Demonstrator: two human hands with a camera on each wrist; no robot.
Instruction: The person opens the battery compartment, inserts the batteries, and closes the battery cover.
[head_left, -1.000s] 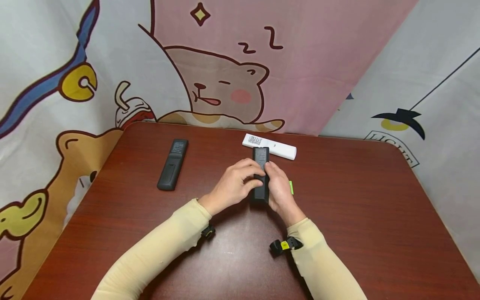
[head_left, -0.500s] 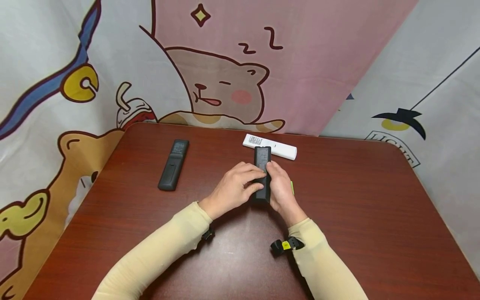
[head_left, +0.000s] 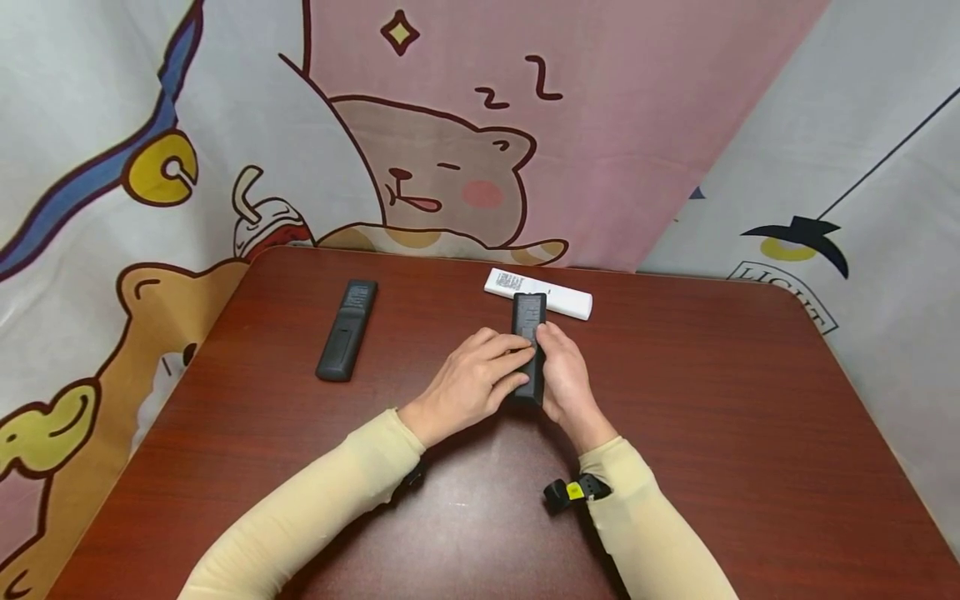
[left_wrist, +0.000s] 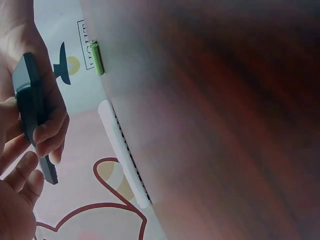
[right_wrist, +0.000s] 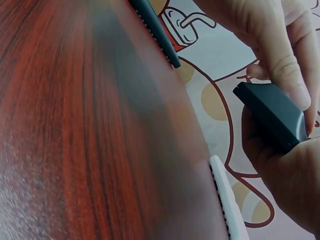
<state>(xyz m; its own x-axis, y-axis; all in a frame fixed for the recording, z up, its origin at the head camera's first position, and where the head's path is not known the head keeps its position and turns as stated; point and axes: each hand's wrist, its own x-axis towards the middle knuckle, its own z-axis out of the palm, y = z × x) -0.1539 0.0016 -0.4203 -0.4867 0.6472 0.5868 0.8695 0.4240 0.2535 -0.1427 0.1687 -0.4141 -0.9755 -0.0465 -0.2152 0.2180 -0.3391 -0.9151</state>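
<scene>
In the head view, a black remote control (head_left: pixel 529 311) stands out between both hands over the table, its back side up. My right hand (head_left: pixel 568 379) grips it from the right, thumb along the edge and fingers curled beneath, as the left wrist view shows. The left hand (head_left: pixel 476 375) comes in from the left; its fairly straight fingertips and thumb press on the remote's lower back. Those fingers hide part of that back, including most of the battery cover area. Past the right hand, a green battery (left_wrist: pixel 97 58) lies on the table in the left wrist view.
A white remote (head_left: pixel 572 301) lies label up just behind the held one. Another black remote (head_left: pixel 347 332) lies back up on the left of the brown table (head_left: pixel 712 400). A cartoon-printed cloth (head_left: pixel 600 125) hangs along the table's far edge.
The held remote and both hands have shifted slightly right. My left fingers lie closer together on its back. The green battery has passed out of sight behind the right hand in the head view.
</scene>
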